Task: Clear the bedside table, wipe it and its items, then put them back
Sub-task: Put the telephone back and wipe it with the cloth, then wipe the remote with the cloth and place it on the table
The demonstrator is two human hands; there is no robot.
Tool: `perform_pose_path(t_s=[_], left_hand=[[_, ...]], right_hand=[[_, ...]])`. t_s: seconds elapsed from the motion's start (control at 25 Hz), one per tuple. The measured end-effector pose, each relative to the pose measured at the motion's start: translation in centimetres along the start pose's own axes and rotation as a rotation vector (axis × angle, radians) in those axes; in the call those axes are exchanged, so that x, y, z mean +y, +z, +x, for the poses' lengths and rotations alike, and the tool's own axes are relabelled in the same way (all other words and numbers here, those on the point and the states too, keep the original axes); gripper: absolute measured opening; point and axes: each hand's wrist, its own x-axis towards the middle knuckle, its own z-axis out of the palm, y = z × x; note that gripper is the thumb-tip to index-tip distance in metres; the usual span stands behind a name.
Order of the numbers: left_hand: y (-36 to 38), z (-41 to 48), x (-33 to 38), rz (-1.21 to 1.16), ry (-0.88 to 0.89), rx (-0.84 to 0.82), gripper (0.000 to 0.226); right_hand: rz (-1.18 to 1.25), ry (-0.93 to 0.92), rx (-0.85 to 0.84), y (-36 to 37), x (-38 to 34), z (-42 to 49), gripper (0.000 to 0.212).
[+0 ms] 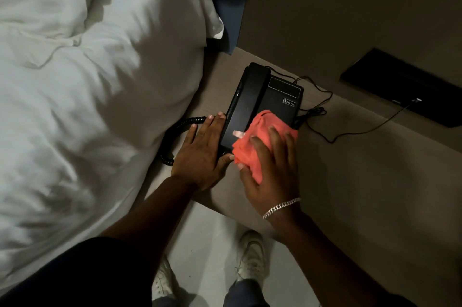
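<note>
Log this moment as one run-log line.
step: wiping phone | left hand: flat, bracing telephone side | right hand: pressing orange cloth on telephone | telephone: on bedside table, handset cradled

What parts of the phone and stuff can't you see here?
Head view only:
- Phone keypad: covered by the orange cloth and right hand.
- Coiled cord: its near end runs under the left hand.
- Thin cable's plug at the black wall panel: too dark and small.

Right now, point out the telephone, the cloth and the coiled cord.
telephone (282,92): head view, on its top panel.
cloth (260,131): head view, on its bare upper fold.
coiled cord (172,135): head view, on the loop's left bend.
</note>
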Motion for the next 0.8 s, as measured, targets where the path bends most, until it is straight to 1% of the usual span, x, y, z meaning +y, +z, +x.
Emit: perform_pose_path(t_s=[0.12,0.16,0.24,0.28,0.32,0.4,0.52,0.6,0.68,0.76,0.8], left_hand=[[-0.7,-0.9,1.2,-0.15,-0.053,-0.017,0.083],[-1.1,-1.4,1.7,-0.239,-0.083,-0.004,0.081],[-2.2,-2.8,2.5,-0.408,-0.138,0.049,0.077],[-3.0,-3.5,2.8,-0.462,-0.152,0.083,0.075],[-3.9,-4.4,3.0,-0.492,-0.16,0.124,0.074],[-6.2,-6.2,3.2,-0.532,-0.18,0.212,0.068],[-10.8,-8.8,3.9,-0.582,-0.214,0.402,0.049],[-14.1,-10.7,4.3,-0.59,-0.238,0.578,0.039],[-17.8,-13.0,3.7,-0.593,-0.306,0.718,0.035],[-21.1,-15.5,2.4,-0.593,-0.377,0.832,0.033],[-22.7,-16.8,1.5,-0.573,-0.419,0.915,0.031]], right_hand=[[0.172,0.008,-0.011,-0.9,-0.3,-0.6,0.063],[0.165,0.02,-0.024,-1.0,-0.4,-0.2,0.067],[0.066,0.065,-0.097,-1.1,-1.1,1.0,0.077],[0.01,0.081,-0.126,-1.1,-1.4,1.5,0.079],[-0.036,0.075,-0.136,-1.2,-1.9,2.0,0.078],[-0.104,0.034,-0.137,-1.8,-2.6,2.1,0.067],[-0.067,0.001,-0.132,-4.0,-4.2,1.1,0.056],[0.048,-0.098,-0.112,-5.9,-7.0,0.1,0.052],[0.177,-0.258,-0.097,-7.4,-11.8,-0.4,0.053],[0.322,-0.385,-0.097,-8.6,-17.3,-0.6,0.057],[0.374,-0.45,-0.106,-9.0,-20.0,-0.4,0.06]])
